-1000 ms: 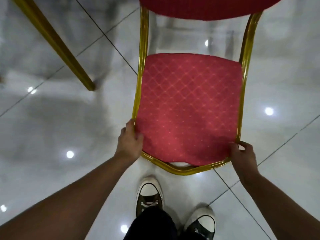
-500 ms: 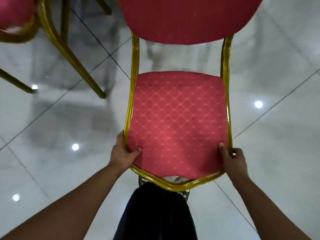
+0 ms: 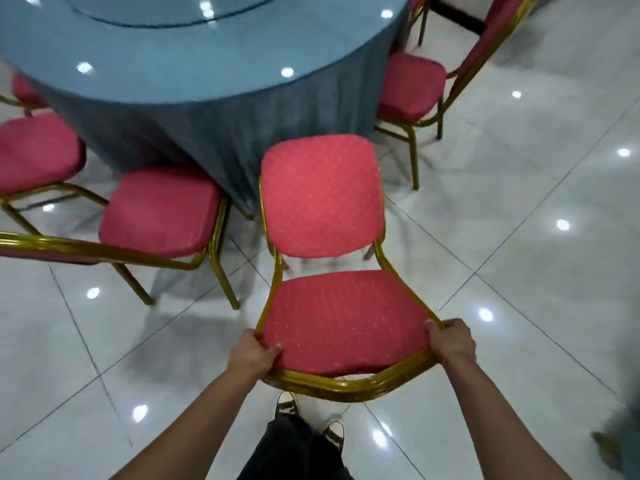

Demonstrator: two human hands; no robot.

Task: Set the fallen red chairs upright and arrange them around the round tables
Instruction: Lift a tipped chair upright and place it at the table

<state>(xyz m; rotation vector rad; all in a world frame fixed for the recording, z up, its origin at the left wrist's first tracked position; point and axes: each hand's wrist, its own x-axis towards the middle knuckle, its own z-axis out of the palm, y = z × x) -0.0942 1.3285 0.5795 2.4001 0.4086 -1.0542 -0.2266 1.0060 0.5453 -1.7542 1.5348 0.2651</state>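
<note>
Left hand (image 3: 252, 355) and right hand (image 3: 452, 342) each grip the red chair's (image 3: 341, 323) seat front, its backrest toward the round counter (image 3: 180, 81).

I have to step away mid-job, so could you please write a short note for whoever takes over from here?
Left hand grips the front left corner of the carried red padded chair with gold metal frame; right hand grips its front right corner.
The chair's backrest points toward the round table with blue cloth.
Done: upright red chairs already stand at the table, one to the left of the gap and one to the right.
Left: the held chair faces away from the table, so it probably wants turning before being set in the gap. Whether other chairs remain fallen cannot be seen.
</note>
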